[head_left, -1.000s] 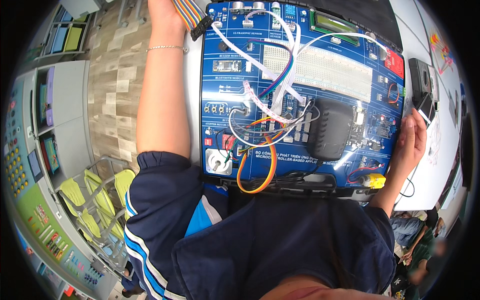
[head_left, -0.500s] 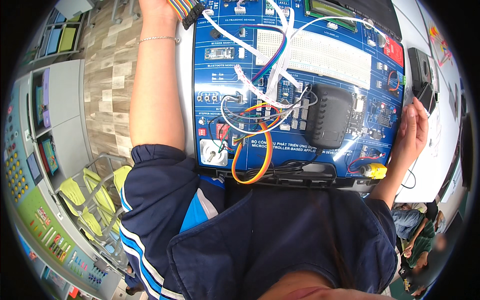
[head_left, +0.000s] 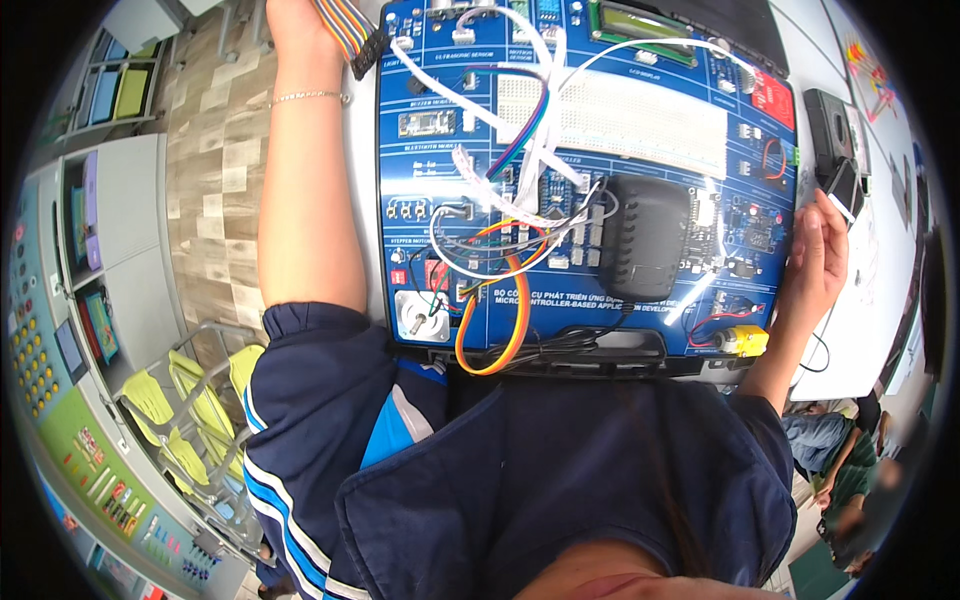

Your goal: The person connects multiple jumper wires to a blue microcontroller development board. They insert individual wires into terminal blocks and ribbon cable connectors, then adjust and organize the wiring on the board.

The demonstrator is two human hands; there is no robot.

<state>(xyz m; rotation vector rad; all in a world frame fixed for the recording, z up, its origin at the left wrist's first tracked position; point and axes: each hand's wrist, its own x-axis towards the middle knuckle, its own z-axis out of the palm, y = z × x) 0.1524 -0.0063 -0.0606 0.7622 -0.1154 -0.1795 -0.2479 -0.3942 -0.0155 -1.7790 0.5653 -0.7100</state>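
In front of me lies a blue electronics training board [head_left: 560, 340] in a black case. My left hand [head_left: 303, 28] is at the upper left, beyond the board's corner, and the picture's edge cuts off its fingers. Beside it a rainbow ribbon cable [head_left: 343, 30] with a black connector hangs by the board's edge; whether the fingers grip it is hidden. My right hand [head_left: 820, 250] rests along the board's right edge, fingers loosely extended near a small black object [head_left: 843, 188], with nothing seen held. A black power adapter [head_left: 648, 238] sits on the board near a white breadboard [head_left: 620, 115].
White, orange and grey wires loop over the board. A yellow gear motor [head_left: 742, 341] is at its lower right corner. A dark device [head_left: 832, 130] stands on the white table [head_left: 870, 330] at right. Green chairs [head_left: 190, 395] are at left; people [head_left: 840, 465] are at far right.
The board and wires have shifted slightly left and upward in the picture. My left hand and the ribbon cable sit a little farther left. My right hand keeps nearly the same pose.
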